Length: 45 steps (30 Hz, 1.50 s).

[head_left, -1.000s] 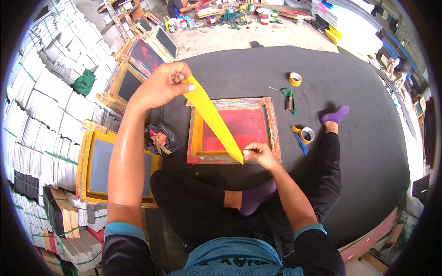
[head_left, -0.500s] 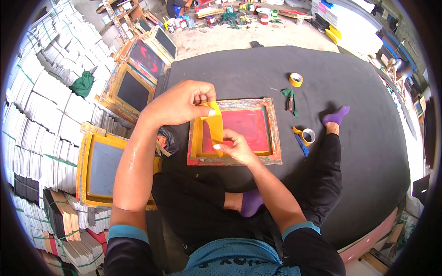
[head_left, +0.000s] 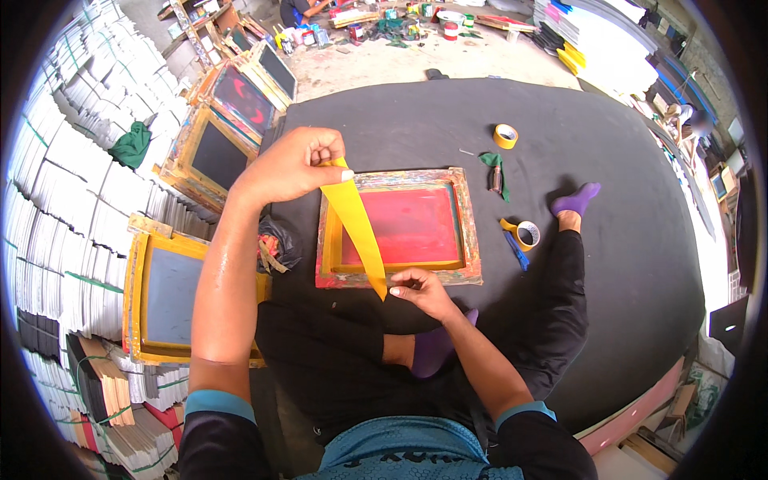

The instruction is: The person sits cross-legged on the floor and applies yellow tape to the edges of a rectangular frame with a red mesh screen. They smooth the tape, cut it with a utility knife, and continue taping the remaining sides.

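Note:
A wooden screen-printing frame with a red mesh lies on the black mat in front of me. A strip of yellow tape is stretched over its left side. My left hand pinches the far end of the strip above the frame's far left corner. My right hand pinches the near end at the frame's near edge. I sit cross-legged in dark trousers and purple socks.
Two yellow tape rolls, a blue tool and a green rag lie right of the frame. More wooden screens and stacks of white sheets stand to my left. Another person sits far off.
The hands came together over the frame half a second ago and have now pulled apart again, stretching the yellow tape lengthwise along the frame's left side.

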### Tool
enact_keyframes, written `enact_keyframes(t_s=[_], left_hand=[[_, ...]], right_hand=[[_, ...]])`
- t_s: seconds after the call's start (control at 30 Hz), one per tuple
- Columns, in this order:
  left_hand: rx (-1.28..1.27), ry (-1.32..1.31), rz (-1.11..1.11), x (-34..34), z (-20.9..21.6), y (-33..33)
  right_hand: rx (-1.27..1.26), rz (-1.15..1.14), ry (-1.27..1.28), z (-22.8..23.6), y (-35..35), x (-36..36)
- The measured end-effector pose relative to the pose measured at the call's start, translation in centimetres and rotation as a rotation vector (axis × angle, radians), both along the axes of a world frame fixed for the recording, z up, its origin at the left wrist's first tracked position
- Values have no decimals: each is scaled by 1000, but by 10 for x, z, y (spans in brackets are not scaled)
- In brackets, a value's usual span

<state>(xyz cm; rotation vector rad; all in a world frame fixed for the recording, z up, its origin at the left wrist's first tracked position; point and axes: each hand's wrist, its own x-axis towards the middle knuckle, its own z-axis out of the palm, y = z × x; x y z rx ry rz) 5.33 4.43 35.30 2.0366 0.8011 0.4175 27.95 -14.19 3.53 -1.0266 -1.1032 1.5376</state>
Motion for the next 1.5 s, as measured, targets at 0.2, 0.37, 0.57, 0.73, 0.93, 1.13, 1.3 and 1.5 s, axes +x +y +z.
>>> enact_keyframes(t_s=[0.2,0.37,0.57,0.73,0.93,1.13,1.3,1.5], left_hand=[[-18,106,-91,21,-8,-17],[76,200,-147,38,2,-29],[56,79,-58,26,-1,-13],[116,0,15,23,-8,0],[69,47,100,33,-38,30],[224,180,139,37,-102,75],[109,305,266,53,-119,73],[317,59,618,38,-164,65]], right_hand=[[424,-315,-233,69,32,-15],[412,-216,-162,81,58,-22],[162,-90,-35,38,32,-18],[51,-64,-79,17,-1,-6],[-53,-35,-41,10,-34,5],[-127,-34,111,50,-62,20],[-199,-76,191,86,-64,43],[-242,-288,311,106,-42,53]])
